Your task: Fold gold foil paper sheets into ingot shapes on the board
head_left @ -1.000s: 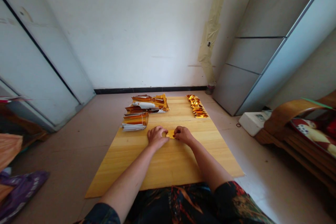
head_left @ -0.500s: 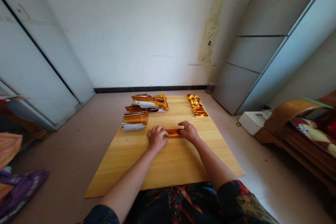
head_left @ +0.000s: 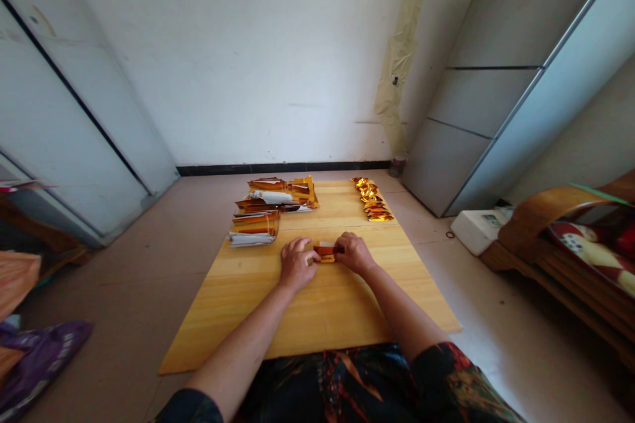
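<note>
Between my two hands, over the middle of the wooden board, is a small partly folded piece of gold foil paper (head_left: 325, 251), with a pale strip showing at its far edge. My left hand (head_left: 297, 263) pinches its left end between thumb and fingers. At the other end, my right hand (head_left: 354, 253) has its fingers closed on the paper. The fingertips hide both ends. To the far left lie stacks of gold and white paper (head_left: 254, 228), and a row of shiny folded gold foil pieces (head_left: 372, 199) runs along the far right side.
The wooden board (head_left: 307, 317) reaches to my lap. Beyond it are a white wall (head_left: 248, 66) and a grey fridge (head_left: 476, 99) on the right. A white box (head_left: 476, 231) stands by a wooden seat (head_left: 540, 238). A purple bag (head_left: 49, 357) lies at left.
The foil paper was a flat, wider strip; now it looks shorter and folded, with a pale edge showing. My right hand has shifted slightly left and closed more. The stacks stay put.
</note>
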`<state>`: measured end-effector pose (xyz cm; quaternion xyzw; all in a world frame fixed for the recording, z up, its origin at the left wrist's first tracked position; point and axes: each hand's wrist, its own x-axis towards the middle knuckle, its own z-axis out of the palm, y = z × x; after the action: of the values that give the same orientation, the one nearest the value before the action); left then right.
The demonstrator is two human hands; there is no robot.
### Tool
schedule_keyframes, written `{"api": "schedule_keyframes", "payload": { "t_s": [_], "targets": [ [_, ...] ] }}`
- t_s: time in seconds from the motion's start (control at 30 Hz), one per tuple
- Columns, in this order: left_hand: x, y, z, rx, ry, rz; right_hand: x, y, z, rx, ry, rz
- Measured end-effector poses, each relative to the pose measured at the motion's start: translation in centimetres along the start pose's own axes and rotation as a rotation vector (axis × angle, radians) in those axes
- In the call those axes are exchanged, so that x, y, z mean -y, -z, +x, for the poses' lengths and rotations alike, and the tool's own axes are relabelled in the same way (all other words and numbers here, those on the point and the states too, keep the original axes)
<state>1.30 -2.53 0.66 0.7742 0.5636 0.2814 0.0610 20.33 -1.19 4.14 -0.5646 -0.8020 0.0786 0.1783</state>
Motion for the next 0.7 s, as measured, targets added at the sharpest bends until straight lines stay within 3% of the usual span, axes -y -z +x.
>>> {"api": "schedule_keyframes", "payload": {
  "t_s": [0.43, 0.7],
  "targets": [
    [-0.1, -0.2, 0.1, -0.042, -0.006, -0.022, 0.7, 0.4, -0.4, 0.099, -0.005, -0.037],
    [-0.3, -0.3, 0.0, -0.17, 0.01, -0.019, 0.3, -1.0, -0.7, -0.007, 0.085, -0.084]
  ]
}}
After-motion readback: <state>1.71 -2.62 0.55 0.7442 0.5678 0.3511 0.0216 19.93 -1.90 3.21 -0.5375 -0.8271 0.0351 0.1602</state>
